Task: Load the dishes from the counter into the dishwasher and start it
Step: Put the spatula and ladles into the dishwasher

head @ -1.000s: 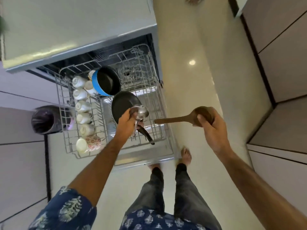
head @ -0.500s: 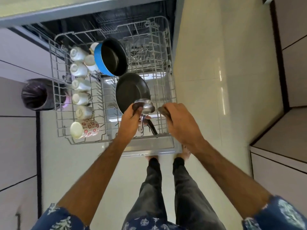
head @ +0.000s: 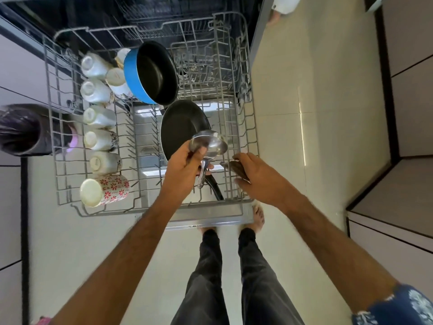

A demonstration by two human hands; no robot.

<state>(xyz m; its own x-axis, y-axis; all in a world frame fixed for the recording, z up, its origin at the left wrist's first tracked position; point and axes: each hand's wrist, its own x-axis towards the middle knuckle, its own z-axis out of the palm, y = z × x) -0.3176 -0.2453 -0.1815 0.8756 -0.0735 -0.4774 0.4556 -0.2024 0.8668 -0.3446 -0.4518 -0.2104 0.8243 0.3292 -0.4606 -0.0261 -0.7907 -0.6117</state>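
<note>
The dishwasher's grey wire rack [head: 50, 109] is pulled out below me. My left hand [head: 182, 170] grips a small steel ladle [head: 209, 145] over the rack's front, bowl up. My right hand [head: 257, 177] holds the wooden spoon [head: 236, 168] low at the rack's right front; only the spoon's dark end shows under my fingers. In the rack stand a black frying pan [head: 182, 124] and a blue pot [head: 150, 73].
Several white cups and a flowered mug [head: 105, 190] lie along the rack's left side. A dark bin [head: 21, 130] stands to the left. Another person's foot [head: 275, 16] shows top right. Cabinets [head: 412, 90] line the right; my feet stand under the open door's edge.
My right hand has swung the wooden spoon from out on the right down to the rack's right front. The view has dropped closer to the rack. My left hand still holds the ladle.
</note>
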